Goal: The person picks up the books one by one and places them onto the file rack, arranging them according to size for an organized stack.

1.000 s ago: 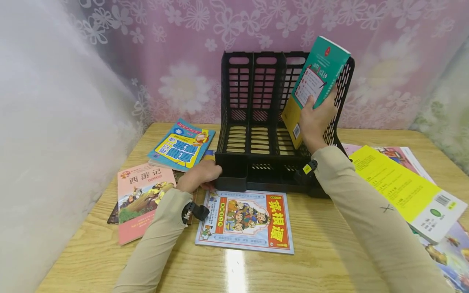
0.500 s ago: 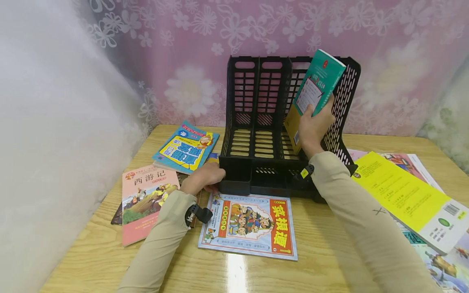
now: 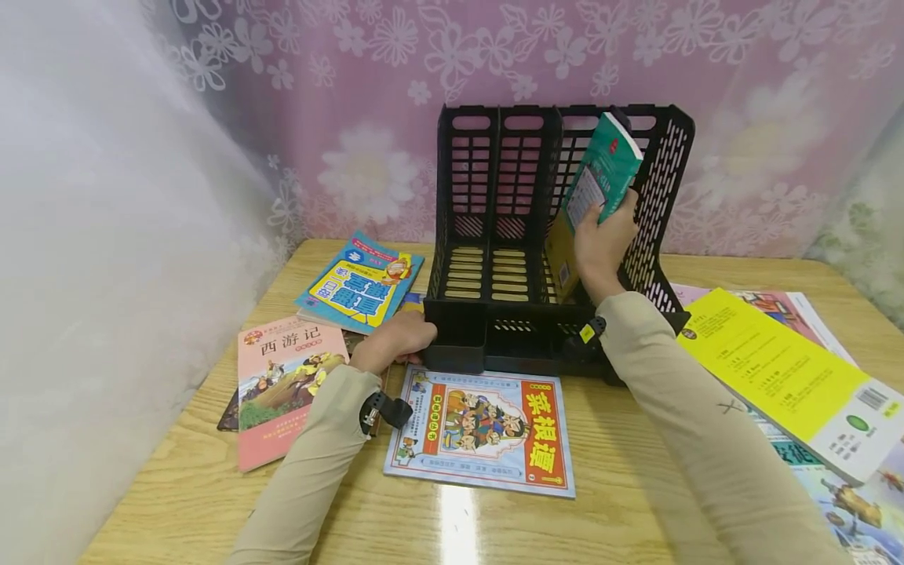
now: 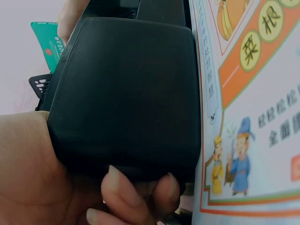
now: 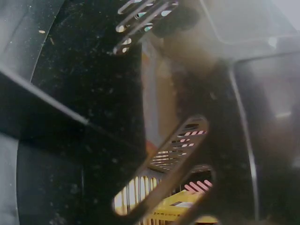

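In the head view my right hand [image 3: 603, 245] grips a teal and yellow paperback book [image 3: 609, 166] by its spine side. The book stands tilted in the right-hand part of a black slotted desk file rack [image 3: 452, 345]; its lower end is partly hidden by my hand. My left hand [image 3: 397, 339] holds the rack's front left corner, and the left wrist view shows fingertips [image 4: 123, 192] curled against the rack's plain end wall. Black plastic with slots fills most of the right wrist view, where a yellow part of the book [image 5: 180, 206] shows through; the right hand is out of that view.
A comic-style book [image 3: 483, 435] lies before the rack. To the left lie a pink book [image 3: 289, 392] and a blue book [image 3: 360, 282] over others. A yellow book [image 3: 777, 369] tops overlapping books on the right. A flowered curtain [image 3: 367, 102] hangs behind.
The teal book has sunk lower into the rack and shifted left, with my right hand moving slightly left along with it. My left hand keeps its hold on the rack corner.
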Tool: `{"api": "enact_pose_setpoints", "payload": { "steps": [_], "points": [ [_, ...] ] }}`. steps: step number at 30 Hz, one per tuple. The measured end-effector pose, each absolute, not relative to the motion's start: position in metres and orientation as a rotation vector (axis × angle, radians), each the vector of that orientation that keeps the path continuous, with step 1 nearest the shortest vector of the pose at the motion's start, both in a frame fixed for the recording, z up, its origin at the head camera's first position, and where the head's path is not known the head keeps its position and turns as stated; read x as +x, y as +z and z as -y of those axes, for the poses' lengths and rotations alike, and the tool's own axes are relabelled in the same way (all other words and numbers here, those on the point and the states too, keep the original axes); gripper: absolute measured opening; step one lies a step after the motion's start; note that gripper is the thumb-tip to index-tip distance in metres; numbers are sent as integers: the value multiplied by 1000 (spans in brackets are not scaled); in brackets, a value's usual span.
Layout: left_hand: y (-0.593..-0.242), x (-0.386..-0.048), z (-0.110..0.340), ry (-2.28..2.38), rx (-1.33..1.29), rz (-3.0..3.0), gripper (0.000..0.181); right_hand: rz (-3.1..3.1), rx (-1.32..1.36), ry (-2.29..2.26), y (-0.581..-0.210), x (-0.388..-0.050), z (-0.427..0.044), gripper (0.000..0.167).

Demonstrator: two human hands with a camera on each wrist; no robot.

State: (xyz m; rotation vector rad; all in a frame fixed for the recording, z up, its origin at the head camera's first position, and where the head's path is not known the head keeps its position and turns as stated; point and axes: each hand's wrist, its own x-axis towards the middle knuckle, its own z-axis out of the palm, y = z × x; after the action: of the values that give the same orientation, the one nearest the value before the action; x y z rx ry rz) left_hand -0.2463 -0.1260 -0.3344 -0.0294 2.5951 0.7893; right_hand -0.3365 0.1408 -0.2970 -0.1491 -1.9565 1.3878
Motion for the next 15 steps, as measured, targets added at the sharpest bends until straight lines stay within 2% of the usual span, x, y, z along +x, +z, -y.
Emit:
{"api": "enact_pose_setpoints", "payload": {
  "steps": [15],
  "points": [
    [-335,-249,125,775,-43,-2575,53,1957,-162,1409,-301,-333,-143,38]
  ]
}}
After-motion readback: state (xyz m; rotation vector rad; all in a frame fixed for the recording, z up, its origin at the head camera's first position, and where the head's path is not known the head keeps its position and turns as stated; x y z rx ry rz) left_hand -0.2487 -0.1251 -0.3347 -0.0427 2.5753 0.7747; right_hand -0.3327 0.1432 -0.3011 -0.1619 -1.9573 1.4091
